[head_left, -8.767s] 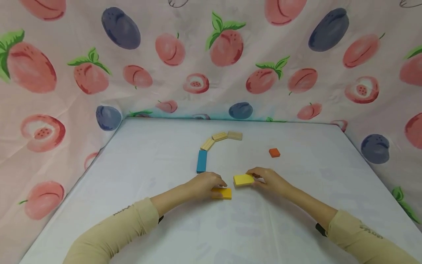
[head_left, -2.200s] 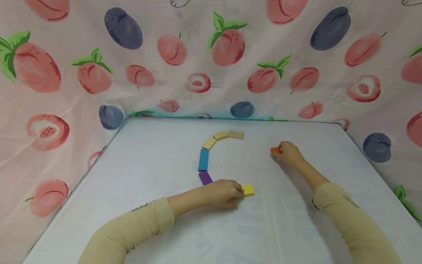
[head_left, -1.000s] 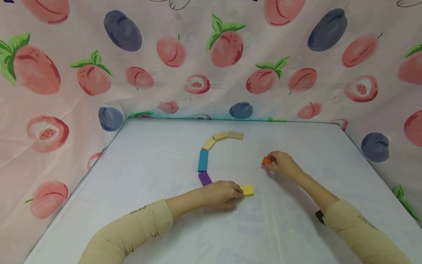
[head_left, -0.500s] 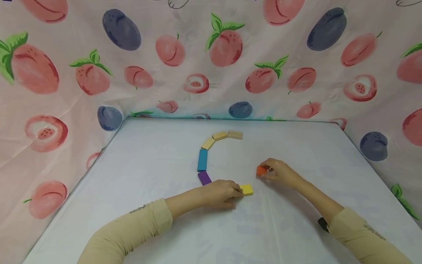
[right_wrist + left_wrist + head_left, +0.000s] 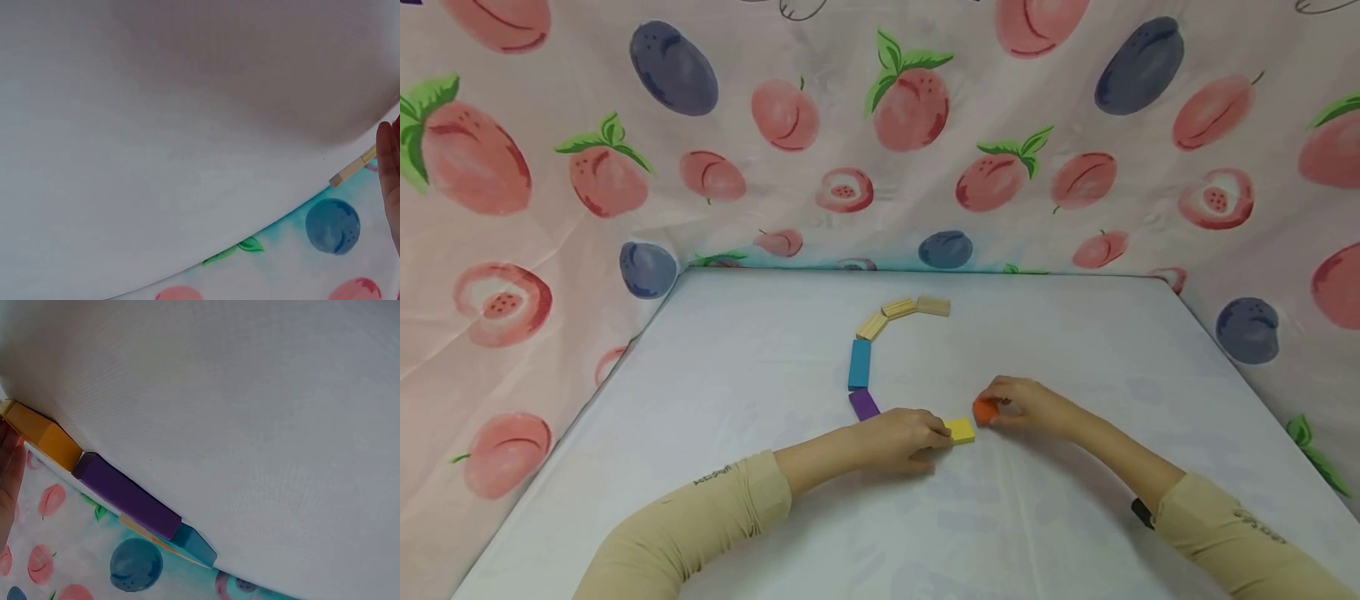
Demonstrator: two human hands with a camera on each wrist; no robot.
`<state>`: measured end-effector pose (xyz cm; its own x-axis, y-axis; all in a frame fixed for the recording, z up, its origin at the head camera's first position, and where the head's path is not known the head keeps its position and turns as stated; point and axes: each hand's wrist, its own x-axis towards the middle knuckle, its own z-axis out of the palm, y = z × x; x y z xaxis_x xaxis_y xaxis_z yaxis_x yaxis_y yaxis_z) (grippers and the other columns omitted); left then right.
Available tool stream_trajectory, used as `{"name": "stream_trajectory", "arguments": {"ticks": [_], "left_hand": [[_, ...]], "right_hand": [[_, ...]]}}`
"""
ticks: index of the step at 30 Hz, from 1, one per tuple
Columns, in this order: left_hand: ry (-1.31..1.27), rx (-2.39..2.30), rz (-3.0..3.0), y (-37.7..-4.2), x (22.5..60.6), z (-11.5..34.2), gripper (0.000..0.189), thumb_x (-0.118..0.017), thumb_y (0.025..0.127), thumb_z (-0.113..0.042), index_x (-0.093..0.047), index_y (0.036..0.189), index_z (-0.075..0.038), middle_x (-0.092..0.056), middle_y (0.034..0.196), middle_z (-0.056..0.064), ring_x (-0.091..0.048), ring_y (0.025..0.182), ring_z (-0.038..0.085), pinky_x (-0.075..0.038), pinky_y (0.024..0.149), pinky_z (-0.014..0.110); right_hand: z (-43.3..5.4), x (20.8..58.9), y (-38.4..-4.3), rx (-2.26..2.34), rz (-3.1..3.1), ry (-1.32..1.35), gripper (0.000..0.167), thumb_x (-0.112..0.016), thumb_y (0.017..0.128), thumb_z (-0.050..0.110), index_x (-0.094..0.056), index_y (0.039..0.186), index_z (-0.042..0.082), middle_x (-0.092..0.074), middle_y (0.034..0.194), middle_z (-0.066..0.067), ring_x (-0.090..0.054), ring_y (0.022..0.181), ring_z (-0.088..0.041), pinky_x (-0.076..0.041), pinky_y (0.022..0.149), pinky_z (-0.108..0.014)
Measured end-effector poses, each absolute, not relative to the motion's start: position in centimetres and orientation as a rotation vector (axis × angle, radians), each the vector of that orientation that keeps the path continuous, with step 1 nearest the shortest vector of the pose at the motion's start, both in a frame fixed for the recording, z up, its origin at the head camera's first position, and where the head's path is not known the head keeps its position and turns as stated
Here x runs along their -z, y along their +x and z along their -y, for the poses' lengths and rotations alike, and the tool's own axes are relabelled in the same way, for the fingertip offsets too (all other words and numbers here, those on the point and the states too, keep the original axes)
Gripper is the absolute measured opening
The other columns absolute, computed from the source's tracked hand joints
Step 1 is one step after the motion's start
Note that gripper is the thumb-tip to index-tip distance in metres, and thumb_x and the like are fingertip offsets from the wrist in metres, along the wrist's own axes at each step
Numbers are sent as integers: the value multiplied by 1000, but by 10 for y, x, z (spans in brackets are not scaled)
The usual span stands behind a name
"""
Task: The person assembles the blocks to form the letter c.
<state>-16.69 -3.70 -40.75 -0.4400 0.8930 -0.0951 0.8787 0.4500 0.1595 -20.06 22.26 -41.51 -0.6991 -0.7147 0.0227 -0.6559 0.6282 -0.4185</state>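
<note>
My right hand (image 5: 1030, 404) pinches a small orange-red block (image 5: 985, 412) just beyond the right end of a yellow block (image 5: 962, 431). Across the left end of that yellow block lies my left hand (image 5: 902, 437), fingertips touching it and thumb apart on the near side. An amber block (image 5: 44, 431), hidden under this hand in the head view, shows in the left wrist view between the yellow and purple blocks. The purple block (image 5: 864, 405) meets the blue block (image 5: 859, 364). In the right wrist view only part of the right hand (image 5: 389, 169) appears at the edge.
Three plain wooden blocks (image 5: 898, 308) continue the curved row beyond the blue one. The row lies on a white-covered table (image 5: 737, 358). Behind and beside it hangs a fruit-print cloth (image 5: 722, 233).
Since the first frame, the purple block has come into view between the blue and amber ones. My right hand has picked up the orange-red block and carried it nearer, leftward to the yellow block.
</note>
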Motion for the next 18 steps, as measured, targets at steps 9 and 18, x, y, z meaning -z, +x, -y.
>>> {"name": "stream_trajectory", "arguments": {"ticks": [9, 18], "left_hand": [[1562, -128, -2542, -167, 409, 39, 39, -65, 89, -27, -62, 126, -13, -61, 128, 2, -56, 119, 13, -46, 101, 21], [1557, -129, -2534, -167, 410, 39, 41, -66, 89, -27, -61, 127, -13, -61, 129, 2, -56, 120, 13, -45, 102, 21]], "right_hand": [[-219, 415, -202, 564, -2588, -1293, 24, -72, 81, 7, -68, 105, 4, -61, 97, 0, -59, 87, -12, -57, 78, -27], [-216, 415, -204, 433, -2566, -1409, 23, -70, 82, 4, -68, 105, 3, -63, 101, -5, -60, 91, -18, -56, 82, -31]]}}
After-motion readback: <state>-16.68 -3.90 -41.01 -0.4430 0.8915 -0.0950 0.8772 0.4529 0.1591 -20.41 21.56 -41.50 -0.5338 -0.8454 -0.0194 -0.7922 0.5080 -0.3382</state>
